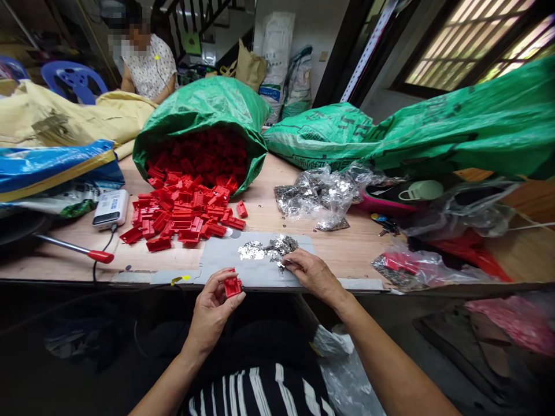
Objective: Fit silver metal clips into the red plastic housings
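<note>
My left hand (213, 309) is closed on a small red plastic part (233, 286), held just off the table's near edge. My right hand (311, 273) rests on a grey mat (225, 260), its fingertips pinched at the edge of a little heap of shiny metal pieces (266, 249); what they hold is too small to see. A pile of the same red plastic parts (182, 214) spills from an open green sack (208, 110) behind the mat.
A clear bag of metal pieces (321, 193) lies right of the pile. More green sacks (433, 127) fill the back right. A white power bank (111, 208) and a red-handled tool (73, 248) lie left. Another person (147, 63) sits across the table.
</note>
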`<action>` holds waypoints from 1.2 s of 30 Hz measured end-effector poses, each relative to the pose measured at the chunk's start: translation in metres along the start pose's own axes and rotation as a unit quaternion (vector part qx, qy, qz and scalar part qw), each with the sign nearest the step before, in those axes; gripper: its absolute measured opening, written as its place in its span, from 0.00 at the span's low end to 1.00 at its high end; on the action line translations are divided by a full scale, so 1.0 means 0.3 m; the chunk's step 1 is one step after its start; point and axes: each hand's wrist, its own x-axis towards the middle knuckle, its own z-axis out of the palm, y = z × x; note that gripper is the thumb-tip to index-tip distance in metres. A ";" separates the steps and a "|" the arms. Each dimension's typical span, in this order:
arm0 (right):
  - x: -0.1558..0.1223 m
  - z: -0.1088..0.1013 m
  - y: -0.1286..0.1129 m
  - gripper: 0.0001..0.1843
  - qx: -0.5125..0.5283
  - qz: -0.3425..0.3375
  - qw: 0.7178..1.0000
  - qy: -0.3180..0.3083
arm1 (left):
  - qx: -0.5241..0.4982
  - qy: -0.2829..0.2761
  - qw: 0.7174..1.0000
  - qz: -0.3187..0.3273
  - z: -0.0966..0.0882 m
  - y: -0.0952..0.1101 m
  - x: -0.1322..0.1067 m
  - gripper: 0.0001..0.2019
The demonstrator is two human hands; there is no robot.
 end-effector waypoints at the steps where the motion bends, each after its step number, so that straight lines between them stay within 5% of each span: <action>1: 0.001 -0.003 -0.002 0.11 0.015 -0.004 1.000 0.006 | 0.000 -0.003 1.000 0.000 0.001 -0.001 0.000 0.20; 6: 0.022 -0.018 -0.009 0.11 0.039 -0.003 0.998 0.049 | 0.003 -0.007 1.000 0.002 0.003 -0.003 0.000 0.20; 11: 0.016 -0.024 -0.026 0.14 -0.021 -0.006 0.999 0.027 | 0.003 -0.004 1.000 0.004 -0.001 -0.001 0.001 0.20; 18: -0.012 0.023 -0.082 0.03 -0.145 0.055 0.988 0.009 | 0.013 -0.009 1.000 0.009 0.007 0.001 0.000 0.19; 28: 0.027 0.040 -0.107 0.02 -0.072 0.066 0.995 0.028 | 0.003 -0.015 1.000 0.008 0.002 -0.005 -0.001 0.19; 36: 0.023 0.096 -0.112 0.11 -0.091 0.031 0.995 0.013 | -0.011 -0.008 1.000 0.006 0.002 -0.003 -0.005 0.18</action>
